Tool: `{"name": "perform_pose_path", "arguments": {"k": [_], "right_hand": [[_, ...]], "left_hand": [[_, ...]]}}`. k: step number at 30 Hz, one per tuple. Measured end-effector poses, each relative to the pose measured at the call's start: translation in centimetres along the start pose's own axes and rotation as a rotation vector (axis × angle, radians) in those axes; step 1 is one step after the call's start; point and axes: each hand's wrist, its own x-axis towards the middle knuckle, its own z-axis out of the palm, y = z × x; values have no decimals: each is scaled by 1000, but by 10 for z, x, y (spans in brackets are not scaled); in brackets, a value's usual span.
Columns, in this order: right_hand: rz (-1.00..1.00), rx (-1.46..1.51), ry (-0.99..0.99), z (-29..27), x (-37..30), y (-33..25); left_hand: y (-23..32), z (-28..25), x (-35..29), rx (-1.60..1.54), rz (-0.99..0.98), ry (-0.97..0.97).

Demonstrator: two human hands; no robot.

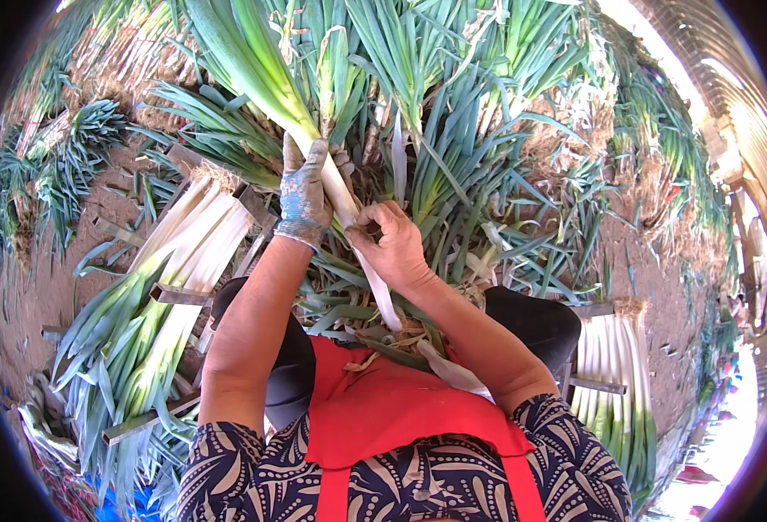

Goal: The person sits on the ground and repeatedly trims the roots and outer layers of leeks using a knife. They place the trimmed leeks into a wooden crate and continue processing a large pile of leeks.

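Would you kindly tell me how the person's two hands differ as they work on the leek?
The left hand wears a soiled grey-blue glove; the right hand is bare. The left hand grips the leek higher up, near where its green leaves begin, while the right hand pinches the white stalk lower down. The left hand's fingers wrap around the stalk; the right's pinch at its side. Both touch the same leek.

Bright daylight, blown-out glare at right edge, soft shadows, strong fisheye bending, dark corners

Both hands are raised together, the gloved left hand [304, 196] gripping, the bare right hand [394, 246] pinching.
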Motion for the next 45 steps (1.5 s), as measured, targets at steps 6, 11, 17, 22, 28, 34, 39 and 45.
{"name": "perform_pose_path", "arguments": {"k": [6, 11, 17, 22, 28, 34, 39, 45], "right_hand": [[97, 28, -111, 3, 1, 0], [-45, 194, -107, 0, -1, -7], [586, 789, -549, -44, -56, 16], [553, -188, -1185, -110, -163, 84], [494, -542, -930, -120, -138, 98], [239, 32, -239, -44, -60, 18], [503, 29, -480, -13, -64, 1], [585, 140, -596, -12, -63, 3]], "left_hand": [[-4, 0, -2, 92, 79, 44], [-4, -2, 3, 76, 138, 68], [17, -12, 25, 49, 160, 160], [52, -32, 42, -30, 253, 195], [62, -38, 43, -136, 201, 239], [32, -19, 19, -196, 109, 169], [31, -30, 8, -294, -180, 28], [36, -33, 3, -114, -185, 76]]}}
